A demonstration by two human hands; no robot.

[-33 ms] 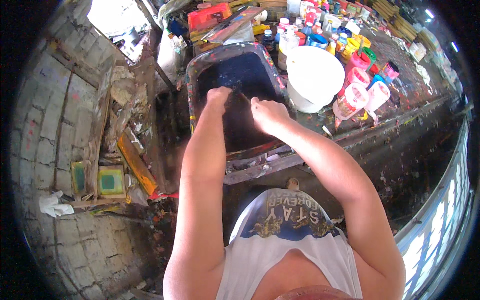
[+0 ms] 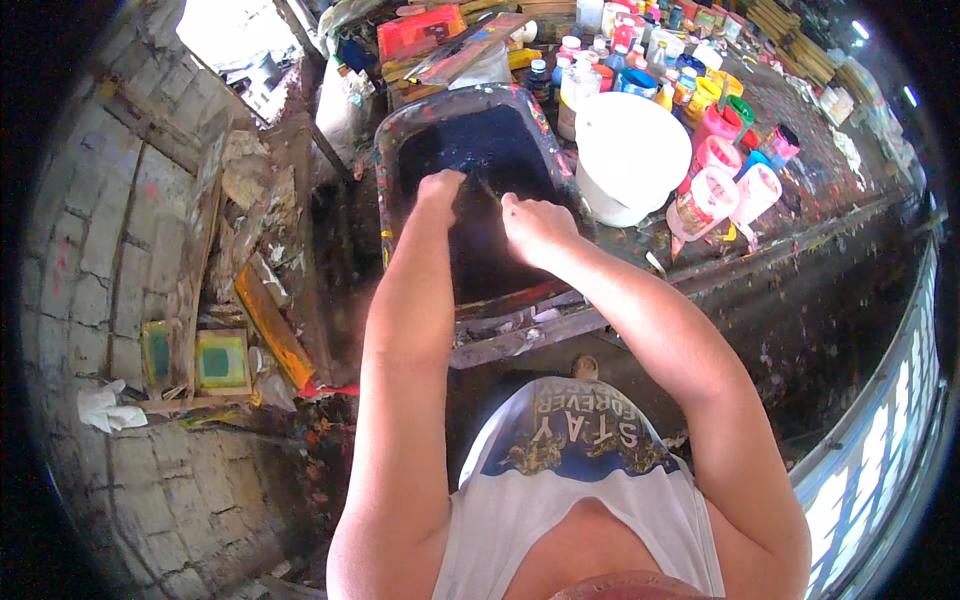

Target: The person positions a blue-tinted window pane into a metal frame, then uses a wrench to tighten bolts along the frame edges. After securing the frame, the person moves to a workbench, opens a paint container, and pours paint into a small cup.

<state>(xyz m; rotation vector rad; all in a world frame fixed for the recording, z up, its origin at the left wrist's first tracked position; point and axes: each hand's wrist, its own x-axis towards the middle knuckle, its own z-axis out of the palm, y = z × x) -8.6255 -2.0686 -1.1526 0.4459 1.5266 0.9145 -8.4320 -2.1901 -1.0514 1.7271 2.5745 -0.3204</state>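
A dark basin [image 2: 541, 122] with a paint-spattered rim stands in front of me, and dark liquid [image 2: 480, 135] with a few glints covers its inside. Over the liquid, on the basin's left side, my left hand [image 2: 440, 190] is closed, its fingers curled down and mostly hidden. My right hand [image 2: 538, 226] is closed too, a little nearer and to the right, with the thumb on top. Between the hands a thin, faint streak shows, too dark to name. What either hand grips cannot be made out.
A white bucket [image 2: 632, 150] stands right beside the basin. Behind and right of it are several paint jars [image 2: 700, 200] and bottles. A red tray [image 2: 418, 36] and wooden boards lie at the back. Framed screens [image 2: 222, 362] lean at the left by a block wall.
Almost nothing differs. The liquid's glints have shifted slightly, and both hands stay in the same place over the basin.
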